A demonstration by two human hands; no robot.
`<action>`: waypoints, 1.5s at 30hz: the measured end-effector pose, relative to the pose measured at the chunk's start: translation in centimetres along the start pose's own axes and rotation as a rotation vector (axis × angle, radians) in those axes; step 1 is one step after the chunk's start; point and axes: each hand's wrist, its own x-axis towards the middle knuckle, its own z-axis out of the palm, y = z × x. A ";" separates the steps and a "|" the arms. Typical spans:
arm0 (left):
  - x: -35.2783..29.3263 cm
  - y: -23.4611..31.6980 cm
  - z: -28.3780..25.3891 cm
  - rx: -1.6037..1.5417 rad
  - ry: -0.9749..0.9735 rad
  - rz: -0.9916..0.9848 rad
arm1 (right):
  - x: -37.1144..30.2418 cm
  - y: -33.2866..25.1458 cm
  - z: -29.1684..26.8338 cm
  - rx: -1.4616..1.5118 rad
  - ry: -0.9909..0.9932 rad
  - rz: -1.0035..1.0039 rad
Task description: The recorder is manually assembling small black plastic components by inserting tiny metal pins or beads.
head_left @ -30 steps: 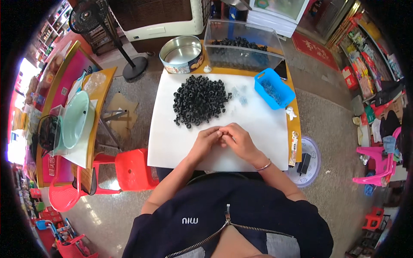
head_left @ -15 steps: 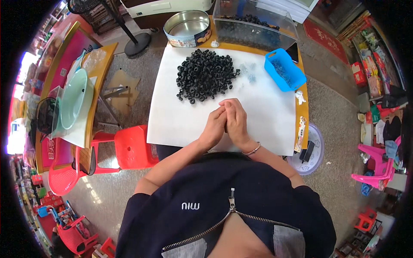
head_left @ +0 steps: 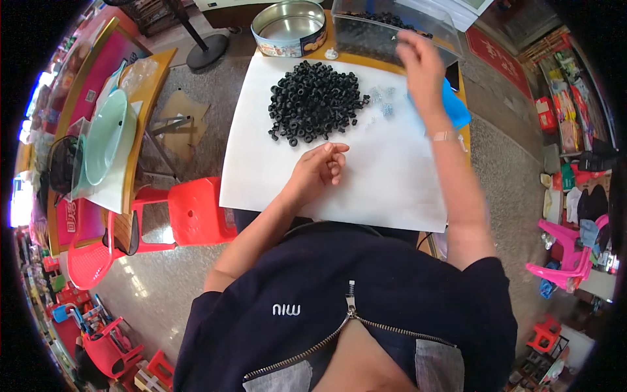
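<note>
On the white sheet (head_left: 261,176) lies a heap of small black ring-like parts (head_left: 313,101). Just below its near edge is my left hand (head_left: 319,168), fingers loosely curled and apart, with nothing visible in it. My right hand (head_left: 423,72) is raised at the far right, its fingers stretched toward the near wall of a clear plastic bin (head_left: 366,42) that holds more black parts. Its fingers are somewhat blurred, and I see nothing between them. My right hand and wrist partly cover a blue basket (head_left: 455,108). Small clear bits (head_left: 386,110) lie between heap and basket.
A round metal tin (head_left: 287,49) stands at the far edge, beside a small white object (head_left: 331,54). To the left are a red stool (head_left: 196,209), a side table with a green basin (head_left: 108,140), and a fan on a stand (head_left: 208,52).
My hands were together in front of the heap and have parted. The right one has swung far and right, over the basket toward the bin; the left has stayed near its place, its fingers loosened.
</note>
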 end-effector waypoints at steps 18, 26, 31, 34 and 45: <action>0.7 0.4 -0.4 -0.065 -0.071 -0.027 | -5.5 3.6 9.2 -0.190 -0.346 -0.093; 0.9 0.1 -0.7 -0.182 0.016 0.115 | -9.8 -3.2 3.6 0.730 -0.436 0.760; 1.7 0.5 0.1 -0.275 0.090 0.044 | -13.8 -5.8 2.6 0.562 -0.369 0.607; 1.8 0.9 0.4 -0.150 0.134 0.037 | -14.4 -6.8 2.5 0.409 -0.303 0.399; 1.3 0.7 -0.3 -0.113 0.185 0.069 | -15.9 -4.5 0.2 0.181 -0.280 0.384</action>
